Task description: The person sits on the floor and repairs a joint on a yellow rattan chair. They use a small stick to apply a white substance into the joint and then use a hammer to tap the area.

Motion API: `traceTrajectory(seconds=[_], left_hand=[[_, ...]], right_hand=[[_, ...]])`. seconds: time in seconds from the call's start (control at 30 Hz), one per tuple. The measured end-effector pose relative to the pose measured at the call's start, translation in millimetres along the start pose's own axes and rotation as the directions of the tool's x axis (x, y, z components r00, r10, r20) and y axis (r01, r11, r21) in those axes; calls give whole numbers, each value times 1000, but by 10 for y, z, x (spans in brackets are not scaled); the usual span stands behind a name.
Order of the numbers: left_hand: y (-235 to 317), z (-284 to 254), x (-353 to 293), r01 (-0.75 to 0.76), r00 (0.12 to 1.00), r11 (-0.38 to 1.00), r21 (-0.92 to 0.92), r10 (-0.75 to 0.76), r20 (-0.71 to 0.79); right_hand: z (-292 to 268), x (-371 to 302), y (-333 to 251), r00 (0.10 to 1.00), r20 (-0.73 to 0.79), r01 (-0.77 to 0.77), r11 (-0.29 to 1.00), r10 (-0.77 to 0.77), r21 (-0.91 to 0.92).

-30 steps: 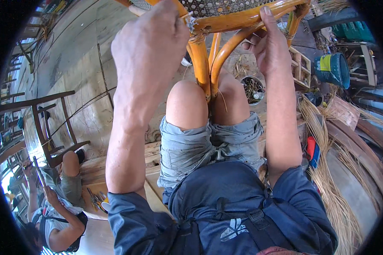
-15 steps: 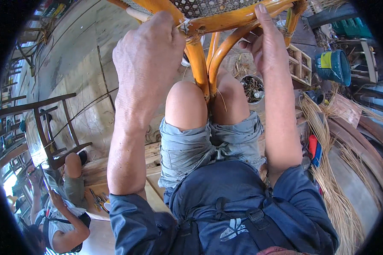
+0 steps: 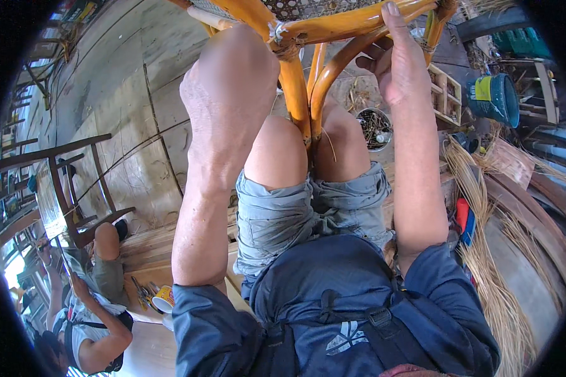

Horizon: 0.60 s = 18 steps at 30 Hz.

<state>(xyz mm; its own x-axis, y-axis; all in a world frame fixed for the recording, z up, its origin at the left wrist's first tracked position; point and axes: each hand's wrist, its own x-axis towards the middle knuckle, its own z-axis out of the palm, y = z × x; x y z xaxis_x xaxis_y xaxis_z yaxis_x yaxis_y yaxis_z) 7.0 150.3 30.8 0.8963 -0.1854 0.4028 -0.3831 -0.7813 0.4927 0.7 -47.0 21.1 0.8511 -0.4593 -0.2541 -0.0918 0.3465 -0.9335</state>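
An orange-brown rattan chair frame [image 3: 339, 30] with a woven cane panel [image 3: 314, 7] stands before my knees, its curved legs coming down between them. My left hand [image 3: 229, 88] is closed in a fist, back upward, beside the corner joint; its knuckles are blurred and what it grips is hidden. A pale strip binding [image 3: 277, 31] shows at that joint, with brown wrapping below it. My right hand [image 3: 405, 69] grips the rail at the right, its thumb along the front and its fingers curled behind.
A small tub of scraps [image 3: 374, 129], a wooden crate [image 3: 445, 94] and a teal bucket [image 3: 493, 100] stand at right. Long fibre strands [image 3: 490, 270] hang nearer. At left are a dark wooden frame [image 3: 82, 188], a seated co-worker [image 3: 94, 314] and a yellow cup [image 3: 163, 298] beside tools.
My left hand and forearm have shifted right and slightly nearer, uncovering more of the yellow cup. My right hand stays on the rail with little movement.
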Motion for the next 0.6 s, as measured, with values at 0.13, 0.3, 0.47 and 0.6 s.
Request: traceTrajectory(seconds=[0.13,0.3,0.47,0.6], left_hand=[[35,-163,7,95,993,995,-8,-94,71],[-7,-51,46,4,1000,1000,-5,-4,-16],[6,11,-13,52,999,998,-22,-51,15],[-53,80,-16,17,1000,999,-44,-18,-13]], right_hand=[[-27,-6,-13,1000,-23,-11,1000,11,-29],[-14,15,-3,1000,12,-22,1000,22,3],[-101,68,66,1000,11,4,1000,-4,1],[11,-7,-10,999,-12,-44,999,44,-5]])
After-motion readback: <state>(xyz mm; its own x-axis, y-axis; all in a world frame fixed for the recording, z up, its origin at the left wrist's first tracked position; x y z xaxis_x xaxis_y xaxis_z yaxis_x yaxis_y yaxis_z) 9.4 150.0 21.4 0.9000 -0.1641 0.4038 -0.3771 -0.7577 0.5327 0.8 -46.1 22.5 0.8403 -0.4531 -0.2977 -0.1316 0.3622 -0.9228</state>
